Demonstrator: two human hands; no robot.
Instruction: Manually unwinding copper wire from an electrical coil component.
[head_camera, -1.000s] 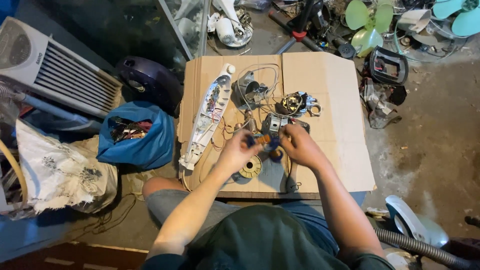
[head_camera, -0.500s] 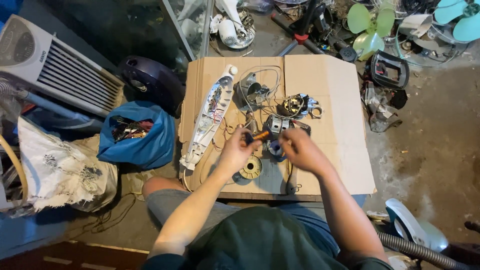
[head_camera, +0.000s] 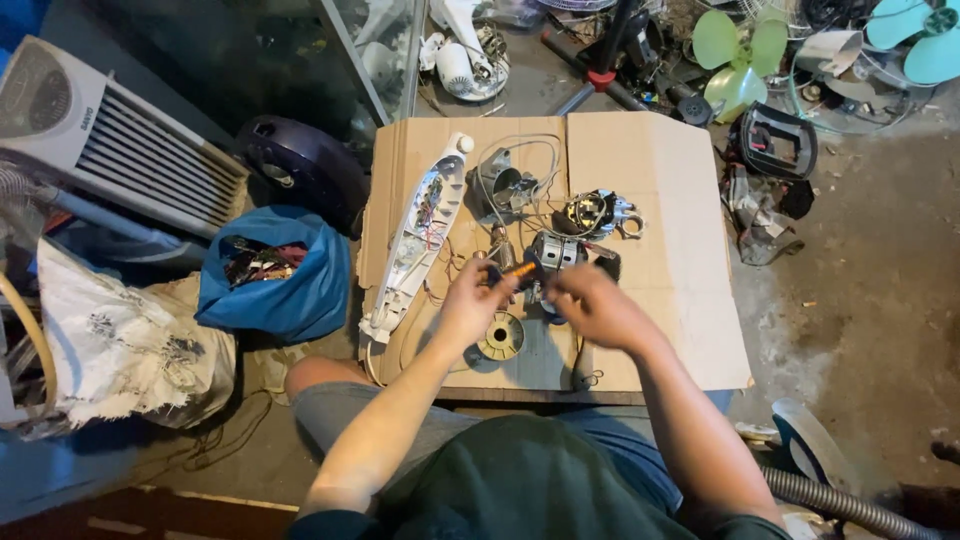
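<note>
I sit at a flattened cardboard sheet (head_camera: 660, 180) covered with fan parts. My left hand (head_camera: 470, 300) pinches a small dark part with an orange piece at its tip (head_camera: 522, 270). My right hand (head_camera: 590, 305) is closed beside it, over a metal motor block (head_camera: 555, 252); what it grips is hidden. A round yellowish disc (head_camera: 501, 336) lies just below my hands. A long white casing with exposed wiring (head_camera: 420, 235) lies to the left. A grey housing with wires (head_camera: 500, 185) and another motor part (head_camera: 592, 212) sit farther back.
A blue bag of parts (head_camera: 265, 275) and a white patterned sack (head_camera: 120, 340) sit at left, beside a white air cooler (head_camera: 110, 140) and a dark round fan base (head_camera: 300, 165). Green fan blades (head_camera: 735, 60) and a black frame (head_camera: 775, 140) lie at back right. A grey hose (head_camera: 840, 495) is near my right knee.
Both hands stayed over the motor parts. The orange-tipped piece now shows between my left fingers, and my right hand has shifted slightly down and right.
</note>
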